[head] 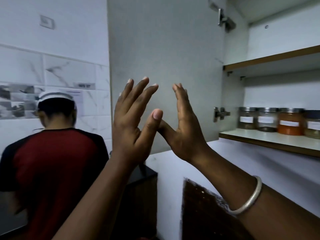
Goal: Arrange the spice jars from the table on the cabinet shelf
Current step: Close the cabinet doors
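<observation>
Both of my hands are raised in front of the open cabinet door (166, 49). My left hand (133, 115) has its fingers spread and holds nothing. My right hand (185, 123), with a silver bangle on its wrist, is also empty with fingers straight; the two thumbs touch. Several spice jars stand in a row on the lower cabinet shelf (263, 137) at the right: two clear jars with metal lids (246, 118) (266, 120), an orange-filled jar (290, 122), and a dark-lidded jar (313, 124) cut off by the frame edge. All carry white labels.
An upper shelf (270, 58) above the jars is bare as far as visible. A person in a red and black shirt and white cap (52, 161) stands at the left, facing away. Tiled wall lies behind. A dark counter edge (143, 175) sits below the door.
</observation>
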A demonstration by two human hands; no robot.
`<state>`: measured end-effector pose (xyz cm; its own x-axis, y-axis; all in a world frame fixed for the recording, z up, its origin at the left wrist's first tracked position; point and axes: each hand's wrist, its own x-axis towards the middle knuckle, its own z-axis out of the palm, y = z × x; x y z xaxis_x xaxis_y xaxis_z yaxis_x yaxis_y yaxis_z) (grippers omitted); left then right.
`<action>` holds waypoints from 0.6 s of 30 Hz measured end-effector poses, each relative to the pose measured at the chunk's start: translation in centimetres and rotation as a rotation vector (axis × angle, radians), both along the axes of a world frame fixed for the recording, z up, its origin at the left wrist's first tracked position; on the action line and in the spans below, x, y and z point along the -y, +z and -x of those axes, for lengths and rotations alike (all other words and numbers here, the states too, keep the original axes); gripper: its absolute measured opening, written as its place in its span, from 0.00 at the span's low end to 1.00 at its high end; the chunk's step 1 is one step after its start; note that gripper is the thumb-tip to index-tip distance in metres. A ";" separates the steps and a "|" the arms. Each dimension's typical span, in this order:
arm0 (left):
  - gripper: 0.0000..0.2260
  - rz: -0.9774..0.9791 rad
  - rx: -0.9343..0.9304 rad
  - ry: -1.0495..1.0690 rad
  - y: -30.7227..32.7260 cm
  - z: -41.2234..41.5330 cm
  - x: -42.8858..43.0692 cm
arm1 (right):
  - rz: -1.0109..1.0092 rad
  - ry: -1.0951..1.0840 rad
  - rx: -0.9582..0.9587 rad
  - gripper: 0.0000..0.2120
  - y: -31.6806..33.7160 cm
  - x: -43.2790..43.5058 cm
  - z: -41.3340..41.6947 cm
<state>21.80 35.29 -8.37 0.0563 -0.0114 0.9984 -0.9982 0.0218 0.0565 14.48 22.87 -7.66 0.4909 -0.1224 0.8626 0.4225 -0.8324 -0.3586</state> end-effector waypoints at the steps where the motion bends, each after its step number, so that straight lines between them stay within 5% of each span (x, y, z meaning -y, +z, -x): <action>1: 0.25 0.019 0.017 0.030 0.1 -0.6 -0.7 | 0.012 0.006 0.009 0.47 -0.1 -0.4 -0.6; 6: 0.29 0.124 -0.014 0.121 0.5 -3.8 -2.8 | 0.041 0.036 0.013 0.49 0.0 -2.1 -2.9; 9: 0.27 0.142 -0.194 0.016 0.5 -5.7 -3.3 | 0.044 0.035 0.020 0.50 0.2 -2.7 -4.0; 14: 0.30 0.125 -0.710 -0.631 0.2 -7.7 -3.3 | 0.084 0.032 -0.017 0.49 0.5 -3.4 -5.4; 18: 0.28 -0.035 -0.851 -0.894 -0.3 -7.6 -4.0 | 0.106 0.037 -0.062 0.48 0.0 -3.5 -5.8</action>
